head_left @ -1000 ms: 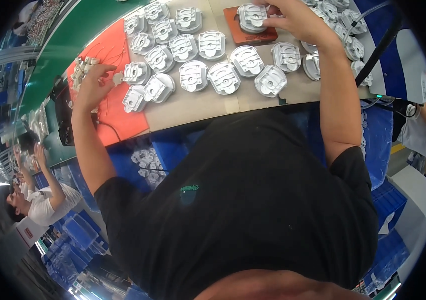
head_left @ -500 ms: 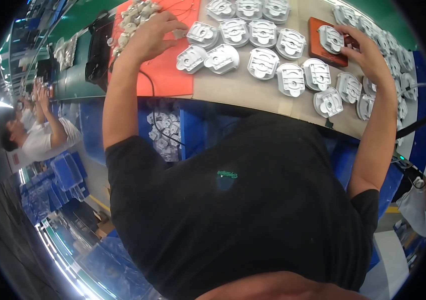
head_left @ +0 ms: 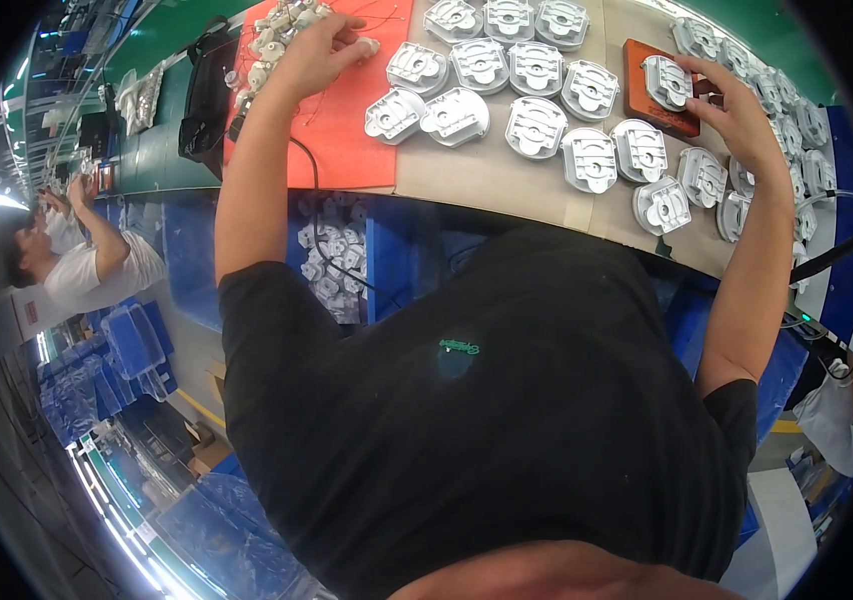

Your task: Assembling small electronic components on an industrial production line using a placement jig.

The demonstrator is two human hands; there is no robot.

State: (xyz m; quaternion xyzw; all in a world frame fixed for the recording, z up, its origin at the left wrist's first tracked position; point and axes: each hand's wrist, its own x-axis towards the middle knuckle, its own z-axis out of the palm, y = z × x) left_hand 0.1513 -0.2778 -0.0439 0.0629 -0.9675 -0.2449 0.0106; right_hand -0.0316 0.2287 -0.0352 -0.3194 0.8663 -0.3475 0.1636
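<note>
On the orange-red sheet at the left, my left hand (head_left: 318, 58) has its thumb and fingers bent round a small off-white part (head_left: 368, 47), and it seems to pinch it. Thin reddish wires trail close by. A heap of similar off-white parts (head_left: 268, 48) lies just left of that hand. At the right, my right hand (head_left: 728, 105) holds the edge of a round white plastic housing (head_left: 667, 83), thumb and fingers on its right side. This housing rests on an orange block (head_left: 644, 106).
Several more white housings (head_left: 536, 126) stand in rows on the tan bench top (head_left: 506, 180), with others (head_left: 791, 120) along the right. The orange-red sheet (head_left: 351, 150) covers the bench's left. Under it a blue bin (head_left: 382, 250) stands near white parts. People work at far left and right.
My left hand has moved a little away from me over the orange-red sheet, the small off-white part moving with it. My right hand stays at the housing on the orange block.
</note>
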